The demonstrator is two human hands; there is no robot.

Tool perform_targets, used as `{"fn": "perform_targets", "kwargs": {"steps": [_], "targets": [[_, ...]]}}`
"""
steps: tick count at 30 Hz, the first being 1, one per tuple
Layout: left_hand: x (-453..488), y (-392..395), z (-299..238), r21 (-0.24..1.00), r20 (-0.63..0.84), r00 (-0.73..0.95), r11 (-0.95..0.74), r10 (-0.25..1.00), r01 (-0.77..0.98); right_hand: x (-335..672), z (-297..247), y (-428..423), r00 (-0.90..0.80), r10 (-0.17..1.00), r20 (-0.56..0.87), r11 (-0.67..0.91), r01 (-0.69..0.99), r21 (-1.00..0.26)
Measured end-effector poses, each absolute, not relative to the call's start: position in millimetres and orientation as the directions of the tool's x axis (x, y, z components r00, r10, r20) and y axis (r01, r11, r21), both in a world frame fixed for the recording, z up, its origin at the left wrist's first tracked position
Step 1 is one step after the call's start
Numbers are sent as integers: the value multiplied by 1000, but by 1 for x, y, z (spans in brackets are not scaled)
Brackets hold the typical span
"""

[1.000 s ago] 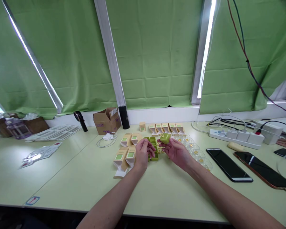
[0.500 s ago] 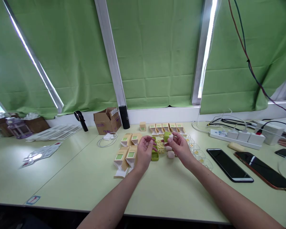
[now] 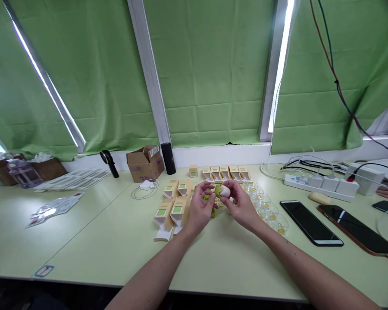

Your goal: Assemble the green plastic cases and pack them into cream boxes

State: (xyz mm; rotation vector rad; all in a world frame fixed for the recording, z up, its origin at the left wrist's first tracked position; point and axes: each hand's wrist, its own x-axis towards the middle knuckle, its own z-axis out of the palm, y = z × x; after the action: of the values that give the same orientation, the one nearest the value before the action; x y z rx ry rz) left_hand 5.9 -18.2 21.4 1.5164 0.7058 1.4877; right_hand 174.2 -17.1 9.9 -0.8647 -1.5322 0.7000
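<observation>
Between my hands is a small rounded piece, white at one end with a green cover (image 3: 224,191) at the other. My right hand (image 3: 242,203) pinches its white end, and the fingertips of my left hand (image 3: 201,204) are closed at the green side. Under the hands lie green square trays and small yellow pieces, mostly hidden by my fingers. Left of my left hand stand several open tan boxes (image 3: 180,210) with green windows. Clear plastic cups (image 3: 268,206) with yellow spots in them are set out to the right of my right hand.
More tan boxes (image 3: 224,173) line up at the back. A cardboard box (image 3: 145,164) and a black cylinder (image 3: 168,159) stand behind on the left. To the right are phones (image 3: 311,223) and a power strip (image 3: 320,187) with cables.
My left hand has moved right and up to the green-and-white piece. That piece has shifted slightly left and turned, showing more of its white end.
</observation>
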Motion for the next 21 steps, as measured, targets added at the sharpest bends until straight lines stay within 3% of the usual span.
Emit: {"fn": "perform_targets", "kwargs": {"steps": [3,6,21], "targets": [[6,-19,19,875,479,145,-458,866,-157,175,10,-21,-72,749,659,638,350,-686],[6,-18,16,876,479,173,-459,860,-144,176,11,-23,-127,637,760,718,458,-525],[7,-18,14,877,479,179,-462,859,-130,177,12,-25,-236,444,865,732,651,-198]]}}
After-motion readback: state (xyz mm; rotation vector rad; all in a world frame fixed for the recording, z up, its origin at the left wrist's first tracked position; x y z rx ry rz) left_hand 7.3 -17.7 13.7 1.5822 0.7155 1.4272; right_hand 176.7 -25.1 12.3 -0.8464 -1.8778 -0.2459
